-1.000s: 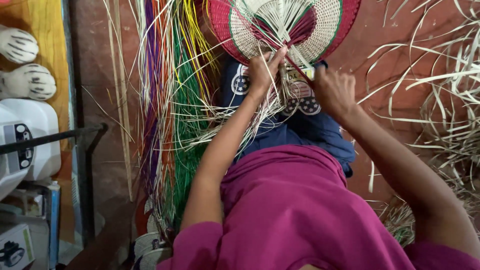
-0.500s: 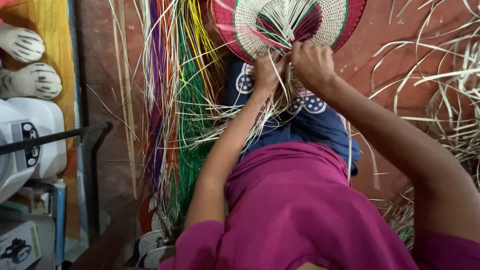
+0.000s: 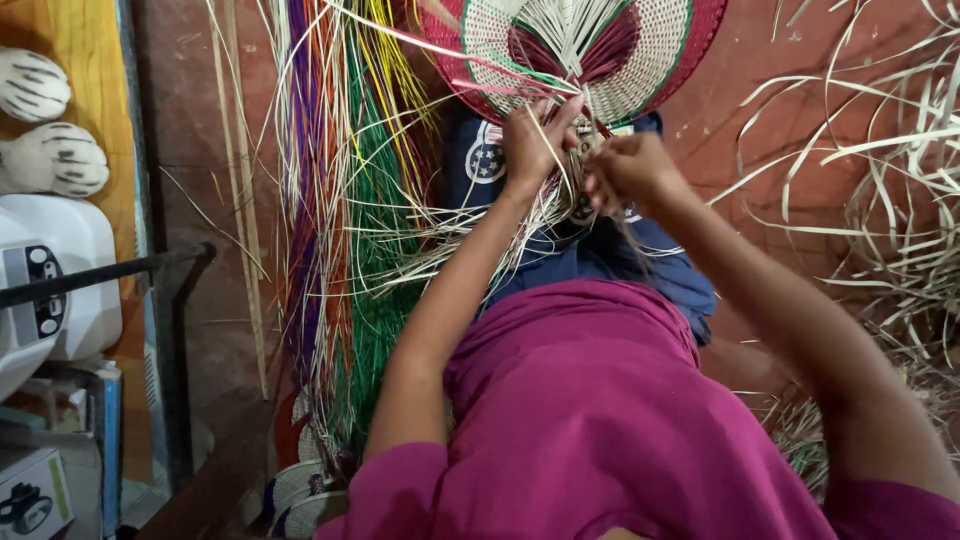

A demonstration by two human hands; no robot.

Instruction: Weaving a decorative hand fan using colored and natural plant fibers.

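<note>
A round woven piece (image 3: 640,55), cream in the middle with a green ring and a red rim, lies at the top of the view over my lap. Loose cream strips (image 3: 565,30) fan out from its centre. My left hand (image 3: 530,140) grips the bundle of cream strips at the near edge of the weave. My right hand (image 3: 625,170) is closed on thin cream strips just to the right, close against the left hand. A pink strip (image 3: 480,85) runs across the weave toward my left hand.
Long coloured strips (image 3: 350,190), purple, orange, green and yellow, lie on the red floor to the left. Pale loose strips (image 3: 900,200) are scattered at the right. A white appliance (image 3: 50,280) and two striped white objects (image 3: 45,120) sit far left, behind a dark metal frame (image 3: 150,265).
My right hand went up onto the weave's near edge, then drew back down toward me with thin strips in it. My left hand has kept its grip in place.
</note>
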